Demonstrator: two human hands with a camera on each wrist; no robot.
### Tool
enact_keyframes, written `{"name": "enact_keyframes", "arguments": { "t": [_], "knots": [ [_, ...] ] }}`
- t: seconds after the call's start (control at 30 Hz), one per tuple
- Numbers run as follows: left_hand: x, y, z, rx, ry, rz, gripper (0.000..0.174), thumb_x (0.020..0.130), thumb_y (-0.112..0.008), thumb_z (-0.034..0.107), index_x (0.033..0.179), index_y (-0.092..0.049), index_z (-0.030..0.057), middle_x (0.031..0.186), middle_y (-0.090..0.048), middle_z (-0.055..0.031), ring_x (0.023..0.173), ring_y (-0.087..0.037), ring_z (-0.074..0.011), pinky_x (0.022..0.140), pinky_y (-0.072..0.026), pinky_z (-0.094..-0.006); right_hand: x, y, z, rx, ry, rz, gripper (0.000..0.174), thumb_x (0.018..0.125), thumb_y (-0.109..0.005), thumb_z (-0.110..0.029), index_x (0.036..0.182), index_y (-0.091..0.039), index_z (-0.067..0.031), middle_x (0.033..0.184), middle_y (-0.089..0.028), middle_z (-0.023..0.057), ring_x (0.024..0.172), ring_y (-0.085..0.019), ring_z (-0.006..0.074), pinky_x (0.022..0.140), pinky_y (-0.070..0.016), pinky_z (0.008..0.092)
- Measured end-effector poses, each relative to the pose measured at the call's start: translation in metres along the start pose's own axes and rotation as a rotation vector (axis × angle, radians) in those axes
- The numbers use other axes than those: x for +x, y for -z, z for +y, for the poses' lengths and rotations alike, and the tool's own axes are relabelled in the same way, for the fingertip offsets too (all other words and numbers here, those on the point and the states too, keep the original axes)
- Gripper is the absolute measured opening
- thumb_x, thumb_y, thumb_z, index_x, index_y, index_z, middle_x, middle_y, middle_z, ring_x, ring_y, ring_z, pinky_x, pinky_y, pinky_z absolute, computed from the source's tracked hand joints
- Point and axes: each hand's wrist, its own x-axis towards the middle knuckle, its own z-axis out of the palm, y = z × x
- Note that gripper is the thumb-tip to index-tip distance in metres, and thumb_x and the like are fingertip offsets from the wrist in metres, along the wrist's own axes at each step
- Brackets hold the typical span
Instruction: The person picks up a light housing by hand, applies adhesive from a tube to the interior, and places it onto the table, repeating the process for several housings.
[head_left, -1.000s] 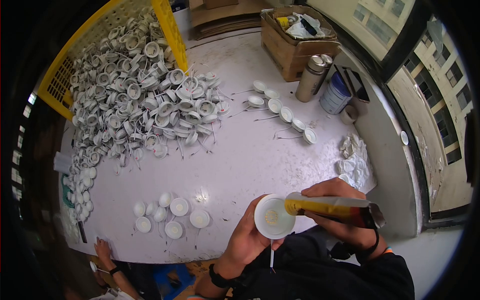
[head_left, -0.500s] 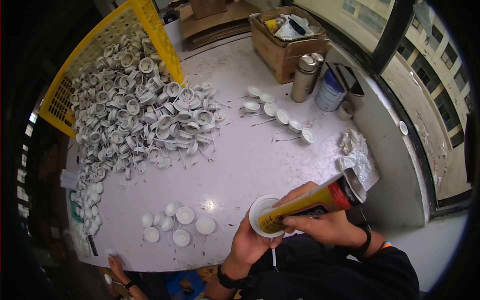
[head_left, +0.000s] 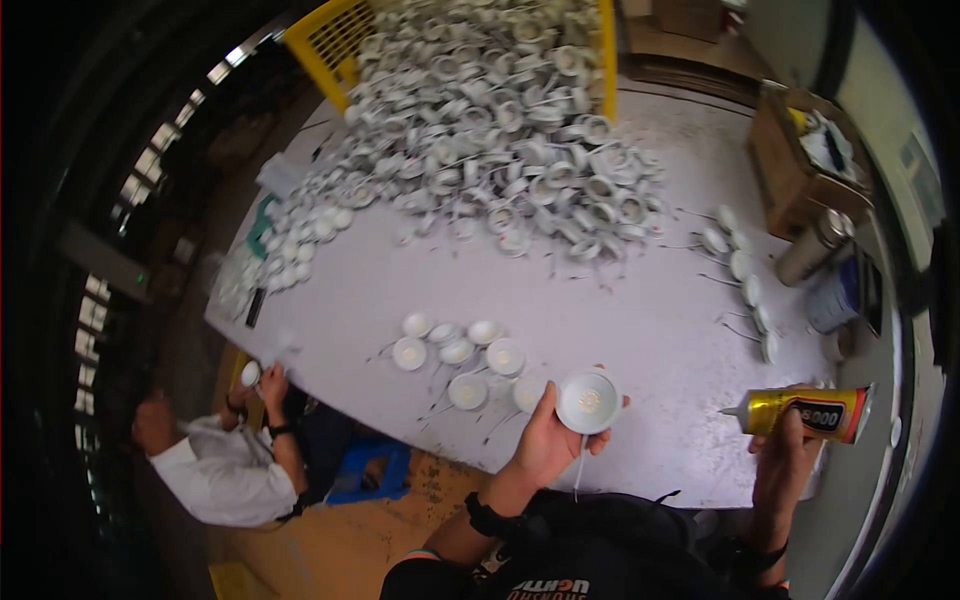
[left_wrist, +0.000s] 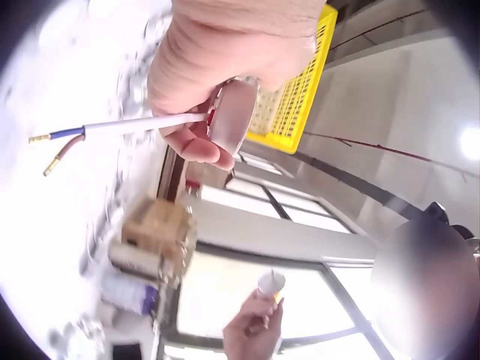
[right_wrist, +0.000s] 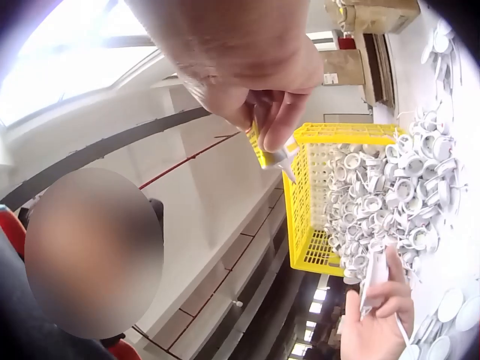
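The left hand (head_left: 545,440) grips a round white lamp housing (head_left: 588,403) by its rim, its open side facing up with a yellowish disc inside. In the left wrist view a white cable (left_wrist: 142,124) with blue and brown wire ends comes out of the housing's back. Off to the right, the right hand (head_left: 785,465) holds a yellow and black tube (head_left: 815,412), its pointed nozzle (head_left: 733,411) directed left, apart from the housing. Several similar white housings (head_left: 467,391) lie on the table left of the left hand.
A large heap of white housings (head_left: 500,130) spills from a yellow crate (head_left: 335,40). More housings (head_left: 740,265) stand in a row at the right, near a cardboard box (head_left: 800,170) and a metal flask (head_left: 815,247). Another person (head_left: 230,460) sits at the left by a blue stool (head_left: 370,470).
The right hand has moved the tube away from the housing to the right, and the nozzle now shows. The left hand keeps its housing. The head view has turned leftward.
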Motion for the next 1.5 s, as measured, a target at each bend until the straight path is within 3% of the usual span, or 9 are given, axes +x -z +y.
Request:
{"name": "enact_keyframes", "arguments": {
  "t": [0.33, 0.53, 0.67, 0.73, 0.77, 0.8, 0.97, 1.2, 1.5],
  "knots": [
    [-0.088, 0.229, 0.117, 0.330, -0.512, 1.105, 0.054, 0.081, -0.033, 0.054, 0.110, -0.043, 0.0094, 0.095, -0.055, -0.0084, 0.080, -0.055, -0.0200, 0.064, -0.0434, -0.0332, -0.008, -0.002, 0.034, -0.035, -0.141, 0.072, 0.032, 0.080, -0.051, -0.016, 0.106, -0.039, -0.0014, 0.088, -0.048, 0.0067, 0.064, -0.049, 0.0105, 0.045, -0.0410, 0.0216],
    [-0.102, 0.337, 0.133, 0.228, -0.490, 1.149, 0.050, 0.079, -0.034, 0.057, 0.097, -0.049, 0.0127, 0.082, -0.051, -0.0064, 0.070, -0.046, -0.0209, 0.061, -0.0398, -0.0364, -0.014, -0.015, 0.022, -0.053, -0.087, 0.125, 0.027, 0.077, -0.054, -0.012, 0.098, -0.043, 0.0005, 0.078, -0.050, 0.0075, 0.059, -0.052, 0.0132, 0.040, -0.0425, 0.0241],
    [-0.104, 0.345, 0.140, 0.322, -0.457, 1.134, 0.044, 0.080, -0.035, 0.053, 0.081, -0.050, 0.0113, 0.064, -0.048, -0.0004, 0.054, -0.045, -0.0131, 0.041, -0.0371, -0.0225, -0.012, -0.009, 0.004, 0.039, -0.149, 0.134, 0.020, 0.075, -0.055, -0.009, 0.091, -0.049, 0.0025, 0.072, -0.054, 0.0088, 0.051, -0.054, 0.0158, 0.044, -0.0465, 0.0267],
    [-0.090, 0.286, 0.136, 0.322, -0.436, 1.273, 0.049, 0.081, -0.036, 0.049, 0.106, -0.046, 0.0088, 0.097, -0.051, -0.0063, 0.084, -0.050, -0.0190, 0.071, -0.0421, -0.0306, -0.010, 0.005, 0.003, 0.063, -0.165, 0.144, 0.023, 0.074, -0.057, -0.010, 0.092, -0.049, 0.0034, 0.075, -0.055, 0.0104, 0.052, -0.055, 0.0154, 0.044, -0.0475, 0.0259],
    [-0.107, 0.357, 0.147, 0.428, -0.509, 1.065, 0.058, 0.081, -0.037, 0.048, 0.119, -0.037, 0.0042, 0.115, -0.043, -0.0099, 0.108, -0.039, -0.0232, 0.090, -0.0315, -0.0356, -0.012, 0.011, 0.002, 0.078, -0.154, 0.168, 0.024, 0.074, -0.057, -0.010, 0.092, -0.049, 0.0036, 0.075, -0.055, 0.0107, 0.052, -0.055, 0.0155, 0.044, -0.0474, 0.0259],
    [-0.103, 0.372, 0.159, 0.565, -0.547, 1.335, 0.056, 0.082, -0.039, 0.042, 0.120, -0.035, 0.0014, 0.118, -0.041, -0.0132, 0.113, -0.035, -0.0264, 0.096, -0.0259, -0.0367, -0.011, 0.018, 0.001, 0.096, -0.149, 0.177, 0.024, 0.074, -0.058, -0.011, 0.092, -0.049, 0.0037, 0.076, -0.055, 0.0110, 0.052, -0.055, 0.0156, 0.044, -0.0473, 0.0260],
    [-0.016, 0.260, 0.133, 1.134, -1.025, 1.240, 0.046, 0.082, -0.040, 0.035, 0.115, -0.040, 0.0021, 0.110, -0.046, -0.0121, 0.102, -0.044, -0.0244, 0.088, -0.0339, -0.0352, 0.001, 0.060, -0.002, 0.181, -0.169, 0.243, 0.022, 0.075, -0.055, -0.009, 0.092, -0.048, 0.0038, 0.076, -0.055, 0.0113, 0.052, -0.055, 0.0169, 0.044, -0.0471, 0.0268],
    [0.186, 0.045, -0.030, 1.055, -0.152, 0.366, 0.024, 0.082, -0.049, 0.022, 0.094, -0.054, 0.0016, 0.078, -0.056, -0.0073, 0.069, -0.055, -0.0119, 0.057, -0.0432, -0.0203, 0.028, 0.124, -0.002, 0.145, -0.213, 0.354, 0.023, 0.074, -0.055, -0.010, 0.091, -0.048, 0.0042, 0.073, -0.054, 0.0111, 0.050, -0.055, 0.0171, 0.043, -0.0474, 0.0271],
    [0.382, -0.007, -0.174, 1.974, -0.417, 0.114, 0.024, 0.072, -0.058, 0.027, 0.082, -0.058, 0.0053, 0.084, -0.054, -0.0092, 0.081, -0.049, -0.0258, 0.071, -0.0407, -0.0346, 0.067, 0.190, 0.000, 0.143, -0.217, 0.505, 0.027, 0.073, -0.057, -0.011, 0.093, -0.046, 0.0029, 0.071, -0.054, 0.0112, 0.048, -0.053, 0.0159, 0.042, -0.0464, 0.0255]
  ]
}}
